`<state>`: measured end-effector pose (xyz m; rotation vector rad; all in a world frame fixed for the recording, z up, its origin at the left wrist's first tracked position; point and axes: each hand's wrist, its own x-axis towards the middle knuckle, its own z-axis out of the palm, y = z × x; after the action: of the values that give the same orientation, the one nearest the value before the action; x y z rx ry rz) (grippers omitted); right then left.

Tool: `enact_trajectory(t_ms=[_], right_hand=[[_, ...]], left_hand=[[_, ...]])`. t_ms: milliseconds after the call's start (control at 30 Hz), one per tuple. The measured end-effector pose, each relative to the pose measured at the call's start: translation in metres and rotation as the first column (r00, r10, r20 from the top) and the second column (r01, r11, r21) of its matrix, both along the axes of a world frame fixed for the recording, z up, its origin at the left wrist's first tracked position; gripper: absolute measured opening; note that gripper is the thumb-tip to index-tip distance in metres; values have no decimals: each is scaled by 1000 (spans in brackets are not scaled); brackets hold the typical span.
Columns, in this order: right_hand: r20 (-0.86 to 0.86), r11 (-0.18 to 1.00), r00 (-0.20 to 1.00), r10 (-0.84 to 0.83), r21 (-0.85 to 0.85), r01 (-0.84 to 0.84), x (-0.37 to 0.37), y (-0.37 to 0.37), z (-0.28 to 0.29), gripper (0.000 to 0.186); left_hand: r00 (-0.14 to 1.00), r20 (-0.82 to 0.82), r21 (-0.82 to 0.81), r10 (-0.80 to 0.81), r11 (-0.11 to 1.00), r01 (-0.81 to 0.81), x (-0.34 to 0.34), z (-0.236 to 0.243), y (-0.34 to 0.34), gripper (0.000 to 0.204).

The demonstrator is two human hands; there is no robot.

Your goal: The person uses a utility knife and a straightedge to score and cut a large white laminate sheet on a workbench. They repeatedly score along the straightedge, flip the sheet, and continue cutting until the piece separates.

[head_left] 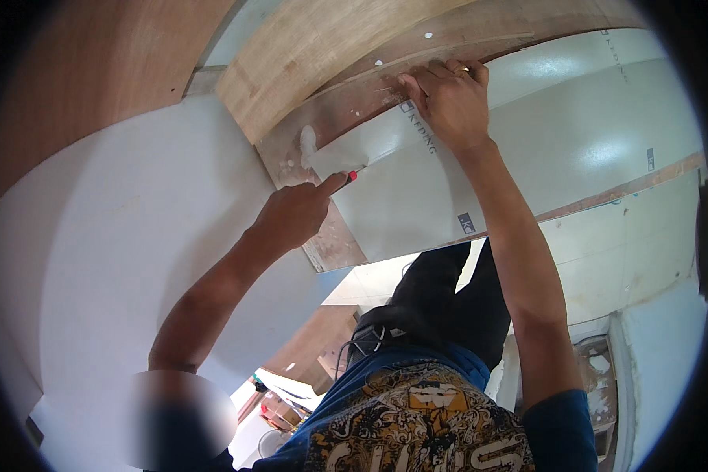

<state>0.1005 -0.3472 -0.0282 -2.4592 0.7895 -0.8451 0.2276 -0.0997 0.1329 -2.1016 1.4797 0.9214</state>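
A pale, glossy laminate sheet [527, 145] with dark printed marks lies on a brown wooden board [287, 149]. My left hand [295, 216] is closed around a cutter [352, 176] with a red and black handle. Its thin tip meets the sheet near the left end, where a faint line runs to the right. At the sheet's far edge is my right hand [452, 110], a ring on one finger. Its fingers are bent over that edge and press on it, the thumb pointing left; the fingertips are partly hidden.
Another light wooden panel [315, 59] rests on the board's far side. A larger brown panel [94, 86] stands at the upper left beside a white wall [126, 236]. Below lie pale floor tiles [598, 252], and a cardboard box [279, 409] is at the lower left.
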Motion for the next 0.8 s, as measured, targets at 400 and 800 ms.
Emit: enact_trajectory(t_ms=[400,800], right_hand=[[-125,980,978,164,136,-147,20,54,-3,34],[72,970,982,174,161,-184,14,51,-2,30]], left_hand=[[999,9,154,31,988,-32,-3,-3,-5,53],[1000,16,83,-5,997,3,-3,1,11,61]])
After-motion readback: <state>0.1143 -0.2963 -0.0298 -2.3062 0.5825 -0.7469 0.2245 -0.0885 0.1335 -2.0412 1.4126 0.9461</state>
